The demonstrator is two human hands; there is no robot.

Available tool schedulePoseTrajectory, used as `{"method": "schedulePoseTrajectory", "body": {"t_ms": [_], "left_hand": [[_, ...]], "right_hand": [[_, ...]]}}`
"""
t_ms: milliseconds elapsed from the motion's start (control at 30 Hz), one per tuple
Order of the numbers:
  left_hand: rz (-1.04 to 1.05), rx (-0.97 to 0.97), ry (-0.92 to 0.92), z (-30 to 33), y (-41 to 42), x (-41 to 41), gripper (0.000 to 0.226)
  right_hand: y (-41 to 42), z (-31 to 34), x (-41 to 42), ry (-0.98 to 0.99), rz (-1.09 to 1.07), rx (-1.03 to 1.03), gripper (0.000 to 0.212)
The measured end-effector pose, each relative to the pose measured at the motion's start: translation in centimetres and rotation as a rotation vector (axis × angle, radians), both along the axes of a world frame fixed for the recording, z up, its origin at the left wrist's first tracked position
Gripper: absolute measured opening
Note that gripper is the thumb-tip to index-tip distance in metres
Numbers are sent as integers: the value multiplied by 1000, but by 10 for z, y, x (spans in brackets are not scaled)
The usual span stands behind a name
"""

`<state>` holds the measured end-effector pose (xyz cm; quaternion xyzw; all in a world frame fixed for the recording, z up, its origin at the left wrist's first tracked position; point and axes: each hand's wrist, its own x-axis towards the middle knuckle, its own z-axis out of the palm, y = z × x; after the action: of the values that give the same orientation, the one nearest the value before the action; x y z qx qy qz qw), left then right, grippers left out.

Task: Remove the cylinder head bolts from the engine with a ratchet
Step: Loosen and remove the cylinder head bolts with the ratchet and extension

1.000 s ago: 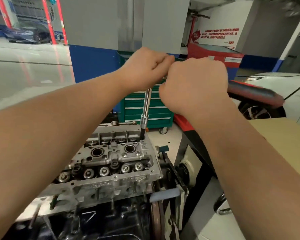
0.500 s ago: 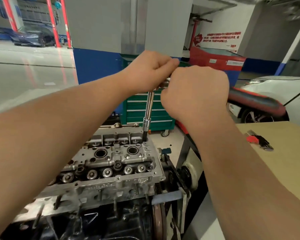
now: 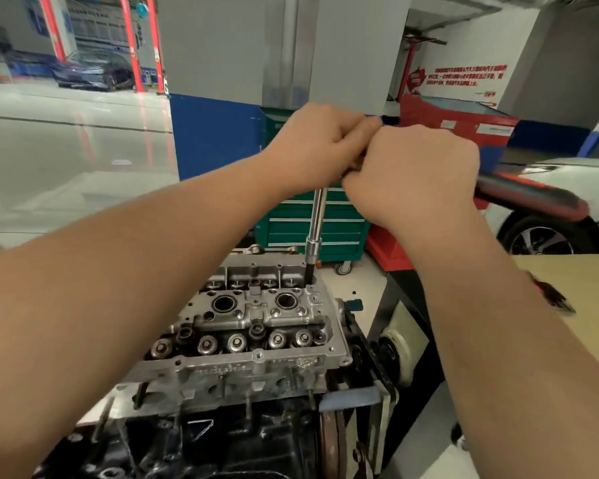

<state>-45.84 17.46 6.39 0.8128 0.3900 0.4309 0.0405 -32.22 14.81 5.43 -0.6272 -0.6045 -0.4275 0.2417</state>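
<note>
Green tool cabinet [image 3: 317, 224] on casters, against the blue-and-grey wall [image 3: 215, 133]. Red cart [image 3: 457, 122] to its right, below a white sign [image 3: 464, 77] with red lettering. White car [image 3: 564, 202], one wheel [image 3: 547, 238] showing. Tan desk [image 3: 595, 288] at right, bearing a small red-and-black tool [image 3: 550, 293], blurred. Dark car [image 3: 90, 72] far left on a glossy floor [image 3: 66, 160].

Both hands [image 3: 370, 160] grip ratchet [image 3: 314, 229], extension seated in cylinder head [image 3: 256, 326].
</note>
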Motion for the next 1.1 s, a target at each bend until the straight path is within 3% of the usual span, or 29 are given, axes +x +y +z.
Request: {"method": "schedulePoseTrajectory", "body": {"t_ms": [67, 133, 200, 267, 333, 400, 467, 567, 633, 700, 767, 833, 900, 1000, 1067, 1100], "left_hand": [[306, 171, 273, 1, -4, 13, 41], [543, 199, 488, 1, -12, 31, 25], [593, 153, 552, 4, -15, 37, 26], [420, 191, 468, 5, -5, 28, 27], [74, 88, 319, 9, -1, 10, 40], [-92, 24, 155, 6, 2, -1, 45], [70, 132, 235, 3, 0, 4, 42], [527, 215, 458, -3, -6, 34, 27], [620, 154, 455, -2, -9, 43, 29], [432, 145, 348, -1, 5, 33, 35], [89, 123, 228, -2, 11, 15, 43], [-93, 130, 60, -6, 12, 0, 42], [8, 195, 105, -6, 11, 3, 39], [445, 333, 394, -9, 6, 28, 27], [617, 341, 483, -8, -2, 39, 29], [607, 362, 479, -7, 1, 37, 32]], "right_hand": [[24, 6, 7, 90, 113, -218, 26], [38, 21, 12, 54, 272, -444, 11], [41, 25, 13, 31, 326, -507, 6], [37, 21, 18, 89, 289, -488, 14], [17, 7, 21, 2, 105, -216, 32], [-5, -5, 13, -56, 10, 44, 49], [2, -3, 8, 7, 7, 3, 45], [37, 4, 12, 70, 220, -307, 9], [43, 13, 8, 128, 286, -405, 14], [42, 13, 14, 156, 225, -405, 19], [27, 7, 19, 64, 72, -167, 31], [2, 2, 10, -3, -6, 34, 51], [1, -1, 5, 10, -23, -1, 49], [31, 8, 13, 96, 170, -282, 10], [35, 13, 9, 119, 268, -411, 18], [33, 12, 8, 117, 274, -401, 15]]}}
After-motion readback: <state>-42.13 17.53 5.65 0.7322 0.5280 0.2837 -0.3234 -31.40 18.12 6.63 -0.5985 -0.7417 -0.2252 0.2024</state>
